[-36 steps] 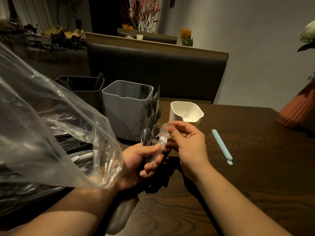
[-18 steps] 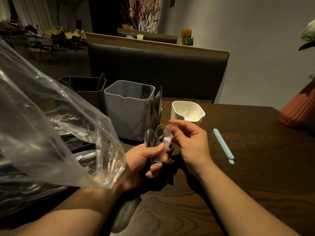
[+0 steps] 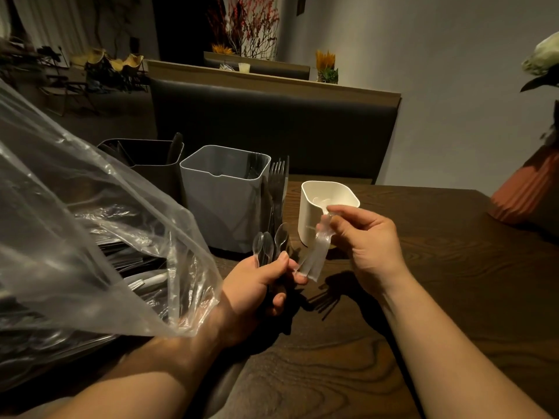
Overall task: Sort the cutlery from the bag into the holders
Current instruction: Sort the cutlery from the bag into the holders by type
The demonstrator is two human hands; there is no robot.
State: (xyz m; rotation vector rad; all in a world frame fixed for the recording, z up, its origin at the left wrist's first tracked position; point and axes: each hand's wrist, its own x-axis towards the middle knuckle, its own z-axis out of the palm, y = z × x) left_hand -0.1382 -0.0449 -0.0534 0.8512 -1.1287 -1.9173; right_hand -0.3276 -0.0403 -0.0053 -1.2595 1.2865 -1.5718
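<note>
Right hand (image 3: 369, 240) had a nested stack (image 3: 317, 252) of clear spoons pinched between thumb and curled fingers. Bowl ends were up by the rim of the white holder (image 3: 311, 228), and the handle ends hung down, seemingly touching a left fingertip. Left hand (image 3: 260, 285) was wrapped tight round a bundle (image 3: 267, 244) of more clear spoons plus something darker, couldn't tell what. The bag (image 3: 90, 222) lay draped over that same forearm with plenty of cutlery inside.

Stuff I'd have worried about from there:

- The stack was slick plastic gripped only near one end. Tipping it into the holder could have let it fan out and scatter over the table (image 3: 438, 297)
- The white holder looked small and light, so a knuckle bump on the rim probably would've tipped it, along with whatever was already in it
- If that left fingertip was snagged on the handle ends, pulling away might have yanked a spoon loose
- The left hand was busy, so any big arm move risked the bag sliding and dumping its load, or clipping the forks (image 3: 278, 182) standing beside the grey holder (image 3: 223, 207)
</note>
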